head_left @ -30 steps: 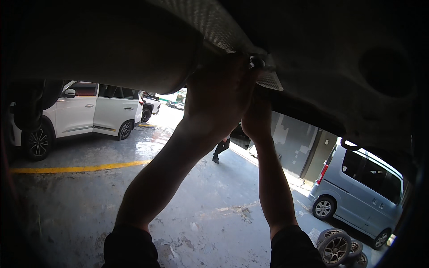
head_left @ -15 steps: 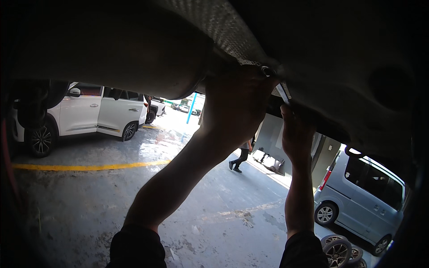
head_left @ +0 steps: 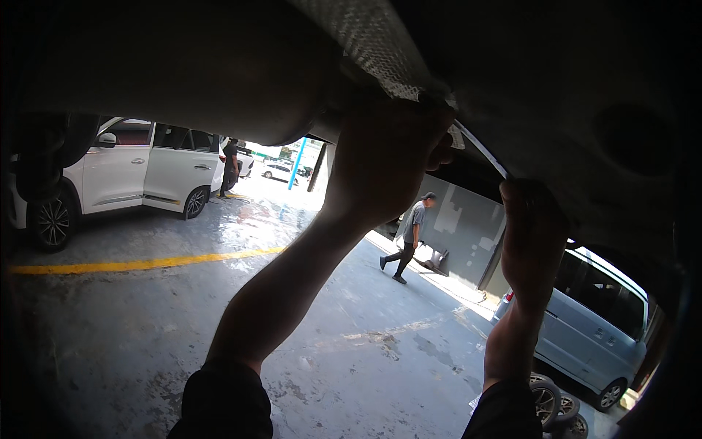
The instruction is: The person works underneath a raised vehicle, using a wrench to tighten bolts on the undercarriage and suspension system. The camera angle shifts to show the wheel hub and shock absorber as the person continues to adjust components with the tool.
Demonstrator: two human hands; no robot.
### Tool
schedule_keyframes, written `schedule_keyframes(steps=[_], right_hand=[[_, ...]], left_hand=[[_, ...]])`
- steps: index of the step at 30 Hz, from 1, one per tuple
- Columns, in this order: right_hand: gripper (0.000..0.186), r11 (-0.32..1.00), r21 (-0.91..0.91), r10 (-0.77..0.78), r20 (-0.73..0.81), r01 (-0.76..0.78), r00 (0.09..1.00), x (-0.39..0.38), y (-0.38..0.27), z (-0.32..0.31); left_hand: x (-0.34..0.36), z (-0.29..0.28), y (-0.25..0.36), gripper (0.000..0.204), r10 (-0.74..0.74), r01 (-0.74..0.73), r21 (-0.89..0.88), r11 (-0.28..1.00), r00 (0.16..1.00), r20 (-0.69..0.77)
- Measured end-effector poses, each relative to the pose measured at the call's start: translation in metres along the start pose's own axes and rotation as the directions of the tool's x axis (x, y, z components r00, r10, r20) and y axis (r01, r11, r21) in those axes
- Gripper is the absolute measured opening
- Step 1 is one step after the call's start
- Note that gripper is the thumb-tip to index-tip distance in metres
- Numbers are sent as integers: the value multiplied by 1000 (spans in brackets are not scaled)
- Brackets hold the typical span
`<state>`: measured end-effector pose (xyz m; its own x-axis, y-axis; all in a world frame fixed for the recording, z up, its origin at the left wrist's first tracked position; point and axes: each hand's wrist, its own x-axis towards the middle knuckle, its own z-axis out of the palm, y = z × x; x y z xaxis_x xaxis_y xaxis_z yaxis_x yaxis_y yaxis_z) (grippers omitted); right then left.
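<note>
Overhead is the dark underside of a vehicle, with a dimpled metal heat shield running along it. My left hand is raised against the underside at the shield's lower end, fingers curled closed. What they hold is hidden in shadow. From beside those fingertips a slim shiny wrench slants down to the right. My right hand is closed round its lower end. The wrench's upper end is hidden by my left fingers and the dark.
A large rounded dark part hangs at the upper left. On the floor beyond stand a white car with a door open and a light-blue van. Several wheels lie low at the right. A person walks past; another stands farther back.
My right hand has swung the wrench's lower end right and outward, away from my left hand. The left hand stays near the same spot. The walking person shows more fully.
</note>
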<state>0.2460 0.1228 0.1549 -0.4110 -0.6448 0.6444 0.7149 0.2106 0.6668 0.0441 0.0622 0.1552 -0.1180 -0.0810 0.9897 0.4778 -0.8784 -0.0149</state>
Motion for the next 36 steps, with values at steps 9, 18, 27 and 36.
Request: schedule_keyframes(steps=[9,18,27,36], right_hand=[[14,425,770,522,222,-476,824,10,-89,138],[10,950,254,186,1,-180,982,-15,14,8],[19,574,371,600,416,-730,683,-20,-16,49],[23,329,750,492,382,-573,782,11,-85,129]], left_hand=[[8,-10,-13,14,531,-438,694,572,842,94],[-1,6,12,29,-136,138,-81,987,990,30],[2,3,-3,16,395,-363,551,752,916,64],[2,-3,3,15,321,-243,741,625,946,40]])
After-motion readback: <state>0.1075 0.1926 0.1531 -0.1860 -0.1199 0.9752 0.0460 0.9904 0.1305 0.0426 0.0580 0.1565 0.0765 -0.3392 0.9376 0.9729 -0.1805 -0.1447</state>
